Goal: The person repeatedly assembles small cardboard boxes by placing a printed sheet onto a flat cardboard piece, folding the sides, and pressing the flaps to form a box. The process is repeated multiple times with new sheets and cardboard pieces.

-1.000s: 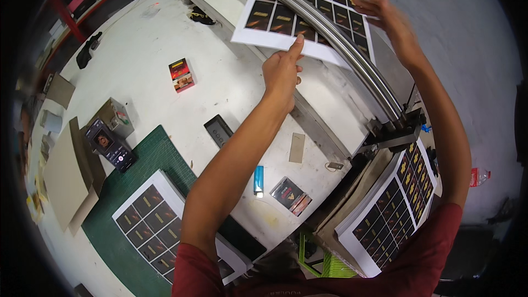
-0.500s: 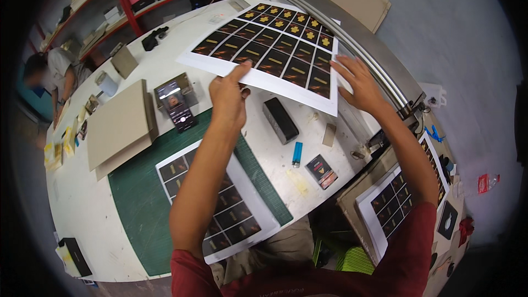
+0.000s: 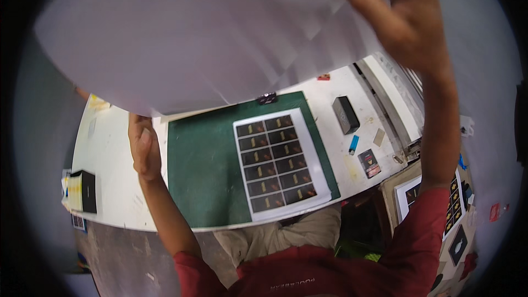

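A large paper sheet hangs raised in front of me, its blank whitish side showing and its surface smeared by motion. My left hand is closed at its lower left edge; the fingertips are hidden. High on the right, my right hand grips the sheet's right side, blurred, with the thumb against the blank face. Below, a printed sheet with rows of dark cards lies on the green cutting mat, apart from both hands.
Right of the mat lie a black box, a blue lighter and a small dark pack. A metal rail borders the table's right side. A black-and-yellow box stands at the left edge. More printed sheets lie at lower right.
The printed sheet has been lifted off the table and turned so its blank side shows. My left hand has moved left, my right hand up. The phone and cardboard are now covered from view.
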### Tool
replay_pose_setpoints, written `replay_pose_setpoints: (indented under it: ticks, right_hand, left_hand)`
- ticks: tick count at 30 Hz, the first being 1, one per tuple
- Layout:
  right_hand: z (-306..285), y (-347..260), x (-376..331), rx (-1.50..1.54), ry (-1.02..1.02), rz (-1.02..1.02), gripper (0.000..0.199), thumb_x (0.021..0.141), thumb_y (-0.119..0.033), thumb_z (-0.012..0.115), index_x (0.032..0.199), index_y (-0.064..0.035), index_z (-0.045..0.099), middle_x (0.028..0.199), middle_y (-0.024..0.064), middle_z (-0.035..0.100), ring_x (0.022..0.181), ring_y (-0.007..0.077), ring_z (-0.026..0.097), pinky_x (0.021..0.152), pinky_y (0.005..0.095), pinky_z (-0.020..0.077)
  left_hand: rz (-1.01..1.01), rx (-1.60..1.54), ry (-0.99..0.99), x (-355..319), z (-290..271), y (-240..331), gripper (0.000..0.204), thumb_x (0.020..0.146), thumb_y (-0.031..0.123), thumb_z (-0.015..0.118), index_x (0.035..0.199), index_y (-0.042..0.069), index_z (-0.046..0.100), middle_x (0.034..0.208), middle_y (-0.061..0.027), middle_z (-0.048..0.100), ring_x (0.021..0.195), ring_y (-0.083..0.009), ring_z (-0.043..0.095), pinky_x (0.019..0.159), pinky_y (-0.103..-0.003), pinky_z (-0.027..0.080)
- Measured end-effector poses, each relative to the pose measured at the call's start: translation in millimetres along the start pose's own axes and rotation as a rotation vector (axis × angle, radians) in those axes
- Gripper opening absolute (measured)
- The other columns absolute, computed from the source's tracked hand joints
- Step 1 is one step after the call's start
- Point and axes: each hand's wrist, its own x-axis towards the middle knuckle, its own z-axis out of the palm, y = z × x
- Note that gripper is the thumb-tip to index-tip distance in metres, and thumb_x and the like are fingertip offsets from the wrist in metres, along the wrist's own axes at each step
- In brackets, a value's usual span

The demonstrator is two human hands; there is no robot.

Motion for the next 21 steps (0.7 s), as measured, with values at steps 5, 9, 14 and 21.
replay_pose_setpoints:
  ticks: [5, 9, 14, 21]
  right_hand:
    - [3.3, -18.7, 56.6, -0.012, -0.55, 0.269, 0.024, 0.075, -0.006, 0.055, 0.091, 0.0042, 0.069, 0.076, 0.0129, 0.068, 0.069, 0.0164, 0.062, 0.062, 0.034, 0.0514]
    - [201.5, -8.0, 10.1, 0.244, -0.623, 0.208, 0.044, 0.078, -0.017, 0.066, 0.121, -0.0054, 0.065, 0.107, 0.0175, 0.07, 0.104, 0.0338, 0.066, 0.096, 0.0436, 0.0492]
    - [235.2, -17.0, -107.0, -0.074, -0.717, 0.117, 0.058, 0.085, -0.018, 0.066, 0.141, -0.0163, 0.051, 0.141, 0.0175, 0.051, 0.123, 0.029, 0.056, 0.118, 0.0612, 0.016]
    - [216.5, 28.6, -157.0, 0.09, -0.772, 0.384, 0.055, 0.084, -0.017, 0.062, 0.137, -0.0082, 0.052, 0.125, 0.0193, 0.059, 0.115, 0.0358, 0.058, 0.112, 0.0685, 0.0201]
  left_hand:
    - [-0.217, 0.07, -0.071, -35.5, -11.6, 25.2, 0.069, 0.071, 0.021, 0.074, 0.128, -0.008, 0.048, 0.099, -0.014, 0.069, 0.092, -0.0204, 0.065, 0.089, -0.032, 0.047]
    - [-0.519, 0.122, 0.19, -120.6, -58.4, 50.1, 0.054, 0.075, -0.002, 0.064, 0.126, -0.007, 0.045, 0.091, -0.015, 0.071, 0.081, -0.0161, 0.067, 0.08, -0.027, 0.051]
    - [-0.91, -0.02, 0.18, -178.3, -77.1, -51.5, 0.045, 0.075, -0.012, 0.055, 0.119, -0.007, 0.049, 0.09, -0.0147, 0.07, 0.072, -0.0141, 0.066, 0.066, -0.024, 0.053]
    - [-1.051, 0.04, 0.257, -237.8, -95.0, -79.9, 0.043, 0.075, -0.012, 0.051, 0.118, -0.008, 0.051, 0.089, -0.0119, 0.068, 0.07, -0.0115, 0.063, 0.065, -0.024, 0.05]
